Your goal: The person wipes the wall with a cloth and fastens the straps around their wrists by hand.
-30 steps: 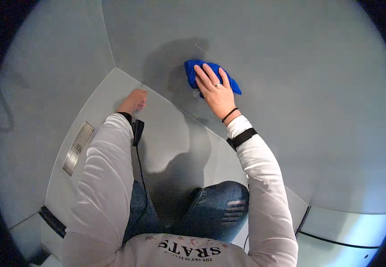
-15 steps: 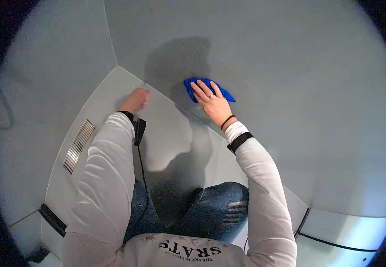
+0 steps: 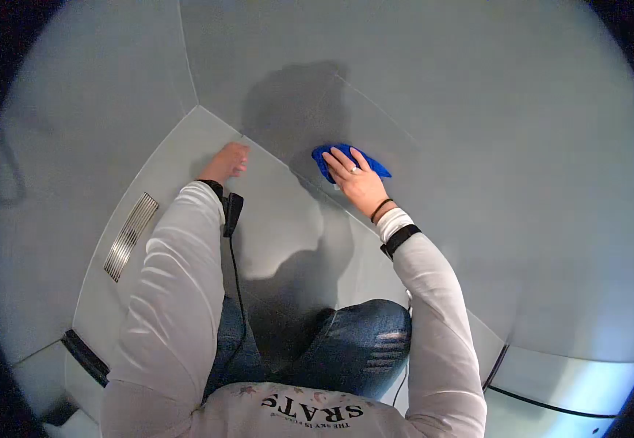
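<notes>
My right hand (image 3: 359, 186) presses a blue cloth (image 3: 380, 169) flat against the grey wall (image 3: 478, 146), just above the seam where wall and floor meet. Its fingers are spread over the cloth, which sticks out on both sides of them. On the pale shower floor (image 3: 273, 233), near the back corner, my left hand (image 3: 229, 162) is curled closed, knuckles down. Nothing shows in its fingers.
A slotted metal drain cover (image 3: 131, 237) is set in the floor at the left. A black device (image 3: 233, 214) with a cable is by my left wrist. Dark seals (image 3: 87, 358) edge the floor. My jeans-clad knees (image 3: 368, 339) are below.
My right hand and the blue cloth have slid down the wall and slightly right, closer to the floor seam. The left hand stays closed in almost the same place.
</notes>
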`<act>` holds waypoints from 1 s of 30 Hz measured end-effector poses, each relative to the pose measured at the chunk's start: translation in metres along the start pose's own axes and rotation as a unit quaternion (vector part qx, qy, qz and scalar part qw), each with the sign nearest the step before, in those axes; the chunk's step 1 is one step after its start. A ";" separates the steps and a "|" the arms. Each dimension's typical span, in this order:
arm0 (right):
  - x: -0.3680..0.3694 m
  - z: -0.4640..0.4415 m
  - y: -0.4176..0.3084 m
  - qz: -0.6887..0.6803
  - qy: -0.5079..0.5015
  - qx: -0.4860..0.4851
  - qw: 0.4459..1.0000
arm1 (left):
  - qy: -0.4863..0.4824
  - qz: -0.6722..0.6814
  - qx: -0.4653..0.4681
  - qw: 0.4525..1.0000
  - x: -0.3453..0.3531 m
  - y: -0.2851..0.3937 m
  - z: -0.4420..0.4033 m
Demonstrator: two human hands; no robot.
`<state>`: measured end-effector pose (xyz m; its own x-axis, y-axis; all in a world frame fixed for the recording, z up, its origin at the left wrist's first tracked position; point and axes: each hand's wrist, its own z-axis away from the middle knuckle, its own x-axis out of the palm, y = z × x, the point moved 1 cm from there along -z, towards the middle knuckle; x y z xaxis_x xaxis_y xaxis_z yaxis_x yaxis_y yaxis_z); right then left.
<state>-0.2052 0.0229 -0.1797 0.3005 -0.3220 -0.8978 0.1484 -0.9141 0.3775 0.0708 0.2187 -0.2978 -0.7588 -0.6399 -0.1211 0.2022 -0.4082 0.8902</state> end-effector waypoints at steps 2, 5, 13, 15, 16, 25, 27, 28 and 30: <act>-0.002 0.000 0.001 0.004 0.007 -0.004 1.000 | 0.004 -0.027 -0.022 0.999 0.001 0.009 0.004; -0.010 0.001 0.003 -0.003 0.001 0.017 1.000 | 0.021 -0.036 -0.031 0.999 -0.001 0.011 0.013; -0.030 -0.008 0.013 0.018 0.111 0.076 0.991 | 0.049 -0.073 -0.097 0.991 -0.005 -0.017 -0.020; -0.038 -0.012 0.015 0.046 0.136 0.098 0.985 | 0.048 -0.063 -0.091 0.993 -0.009 -0.035 -0.029; -0.041 -0.013 0.016 0.048 0.151 0.109 0.981 | 0.046 -0.054 -0.085 0.994 -0.008 -0.039 -0.029; -0.072 -0.037 0.020 0.083 0.291 0.183 0.935 | 0.031 -0.088 -0.171 0.981 0.001 -0.058 -0.028; -0.082 -0.041 0.017 0.099 0.305 0.194 0.927 | 0.018 -0.067 -0.146 0.987 -0.003 -0.062 -0.017; -0.081 -0.042 0.018 0.100 0.316 0.196 0.923 | 0.005 -0.046 -0.121 0.992 -0.002 -0.065 -0.016; -0.085 -0.044 0.017 0.104 0.319 0.203 0.920 | 0.001 -0.065 -0.142 0.988 0.000 -0.063 -0.020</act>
<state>-0.1863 0.0454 -0.0866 0.7937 -0.4076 -0.4516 -0.2992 -0.9079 0.2936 0.0701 0.2314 -0.3628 -0.7881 -0.5719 -0.2278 0.2693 -0.6530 0.7079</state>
